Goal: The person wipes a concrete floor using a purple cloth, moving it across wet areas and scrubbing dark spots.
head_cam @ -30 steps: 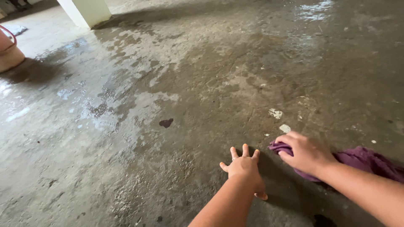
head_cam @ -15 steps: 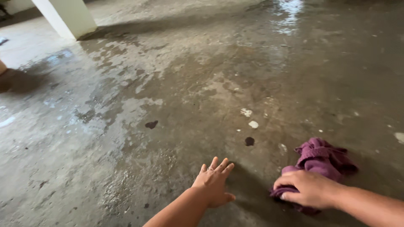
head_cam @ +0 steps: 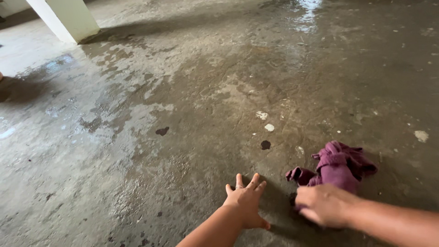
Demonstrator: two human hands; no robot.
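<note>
Crumpled purple rag (head_cam: 340,167) under right hand (head_cam: 323,204), seemingly gripped; wet concrete floor (head_cam: 183,91).

We see our right hand (head_cam: 325,204) blurred, covering the purple rag's (head_cam: 340,166) near end, forearms cut off below

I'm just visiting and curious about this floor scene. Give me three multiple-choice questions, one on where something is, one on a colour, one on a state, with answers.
1. Where does the cloth lie?
A. under the right hand, on the floor
B. beside the white pillar
C. draped over the left hand

2. What colour is the cloth?
A. yellow
B. purple
C. white

3. How is the left hand?
A. closed in a fist
B. holding the cloth
C. fingers spread, flat on the floor

Answers:
1. A, the right hand presses on the near edge of the bunched cloth.
2. B, it is a dark purple.
3. C, its fingers fan out on the damp concrete and hold nothing.
</note>
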